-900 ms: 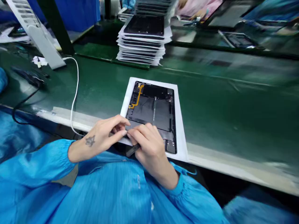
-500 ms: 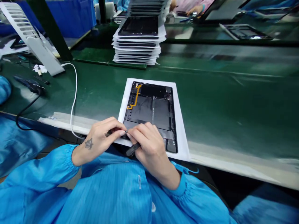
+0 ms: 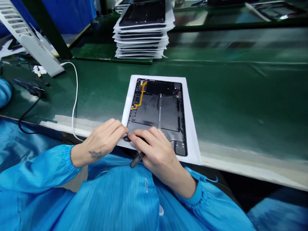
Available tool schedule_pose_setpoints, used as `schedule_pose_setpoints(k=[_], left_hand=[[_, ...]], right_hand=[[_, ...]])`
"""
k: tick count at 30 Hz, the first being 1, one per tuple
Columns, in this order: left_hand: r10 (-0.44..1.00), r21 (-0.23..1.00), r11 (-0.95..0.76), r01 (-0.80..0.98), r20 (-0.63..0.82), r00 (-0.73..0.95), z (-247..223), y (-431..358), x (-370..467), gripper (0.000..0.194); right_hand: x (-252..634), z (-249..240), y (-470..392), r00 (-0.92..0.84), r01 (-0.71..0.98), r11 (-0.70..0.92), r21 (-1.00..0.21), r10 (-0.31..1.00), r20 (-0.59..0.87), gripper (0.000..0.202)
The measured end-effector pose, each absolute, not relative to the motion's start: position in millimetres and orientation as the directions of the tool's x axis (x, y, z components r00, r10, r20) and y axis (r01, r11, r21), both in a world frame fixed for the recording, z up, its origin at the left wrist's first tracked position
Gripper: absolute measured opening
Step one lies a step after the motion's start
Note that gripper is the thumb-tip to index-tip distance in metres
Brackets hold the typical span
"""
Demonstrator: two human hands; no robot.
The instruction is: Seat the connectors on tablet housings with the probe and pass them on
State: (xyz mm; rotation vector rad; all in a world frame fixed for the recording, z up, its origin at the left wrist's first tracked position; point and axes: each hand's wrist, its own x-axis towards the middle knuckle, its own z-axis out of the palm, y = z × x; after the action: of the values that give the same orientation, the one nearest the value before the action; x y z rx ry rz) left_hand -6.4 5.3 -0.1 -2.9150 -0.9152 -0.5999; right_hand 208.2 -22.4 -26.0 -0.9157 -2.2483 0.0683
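An opened tablet housing (image 3: 154,110), black inside with an orange flex cable (image 3: 141,96) at its left, lies on a white sheet (image 3: 192,141). At the housing's near left corner, my left hand (image 3: 103,136) has its thumb and fingers pinched together; what they hold is hidden. Close beside it, my right hand (image 3: 156,149) is closed around a black stick-like tool (image 3: 137,159), whose end sticks out below the palm toward me. The right fingertips press at the same corner. Both hands cover the part of the housing between them.
A tall stack of tablet housings with white sheets (image 3: 141,41) rises behind. At the left stand a white slotted stand (image 3: 38,48), a white cable (image 3: 77,93) and a black cable (image 3: 31,110). The green bench (image 3: 235,106) has a pale front edge.
My left fingers have lowered onto the housing's near left corner, with the hand turned more palm-down. The right hand stays beside it, still holding the tool. The camera view has tilted down.
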Motion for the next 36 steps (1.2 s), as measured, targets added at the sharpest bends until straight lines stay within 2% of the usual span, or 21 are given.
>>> schedule_pose_setpoints(k=[3, 5, 10, 13, 16, 21, 25, 27, 29, 31, 33, 36], left_hand=[[0.511, -0.004, -0.839, 0.545, 0.340, 0.789, 3, 5, -6, 0.012], [0.500, -0.019, -0.845, 0.534, 0.327, 0.802, 4, 5, -7, 0.012], [0.526, 0.053, -0.833, 0.551, 0.388, 0.757, 0, 4, -12, 0.010], [0.534, 0.081, -0.823, 0.562, 0.445, 0.719, -5, 1, -17, 0.017], [0.514, 0.059, -0.834, 0.549, 0.445, 0.733, -9, -3, -20, 0.025], [0.438, -0.028, -0.865, 0.501, 0.445, 0.781, -7, -4, -23, 0.029], [0.354, -0.192, -0.864, 0.466, 0.425, 0.833, -3, -4, -21, 0.028], [0.320, -0.295, -0.842, 0.452, 0.402, 0.858, -2, -6, -18, 0.025], [0.306, -0.395, -0.805, 0.443, 0.363, 0.880, -1, -8, -14, 0.023], [0.299, -0.451, -0.781, 0.431, 0.335, 0.893, -1, -10, -11, 0.019], [0.296, -0.421, -0.804, 0.420, 0.328, 0.897, -1, -7, -12, 0.018], [0.382, -0.165, -0.872, 0.461, 0.359, 0.851, -3, 4, -17, 0.020]], right_hand=[[208, -25, -22, -0.520, 0.603, 0.746, -0.282, 0.636, 0.571, 0.024], [207, -24, -22, -0.523, 0.610, 0.743, -0.275, 0.638, 0.565, 0.023], [207, -26, -22, -0.523, 0.615, 0.741, -0.271, 0.640, 0.563, 0.021], [208, -25, -21, -0.549, 0.615, 0.749, -0.249, 0.632, 0.546, 0.022], [208, -25, -21, -0.564, 0.622, 0.749, -0.228, 0.630, 0.533, 0.022], [206, -26, -22, -0.559, 0.625, 0.748, -0.222, 0.628, 0.541, 0.022], [207, -24, -22, -0.545, 0.615, 0.746, -0.255, 0.636, 0.547, 0.023], [211, -18, -21, -0.516, 0.591, 0.735, -0.332, 0.661, 0.545, 0.036], [218, -10, -20, -0.491, 0.590, 0.703, -0.397, 0.703, 0.515, 0.064], [225, 0, -20, -0.488, 0.637, 0.673, -0.376, 0.729, 0.480, 0.079], [230, 7, -22, -0.493, 0.691, 0.662, -0.290, 0.726, 0.480, 0.070], [232, 11, -29, -0.468, 0.722, 0.648, -0.244, 0.716, 0.518, 0.041]])
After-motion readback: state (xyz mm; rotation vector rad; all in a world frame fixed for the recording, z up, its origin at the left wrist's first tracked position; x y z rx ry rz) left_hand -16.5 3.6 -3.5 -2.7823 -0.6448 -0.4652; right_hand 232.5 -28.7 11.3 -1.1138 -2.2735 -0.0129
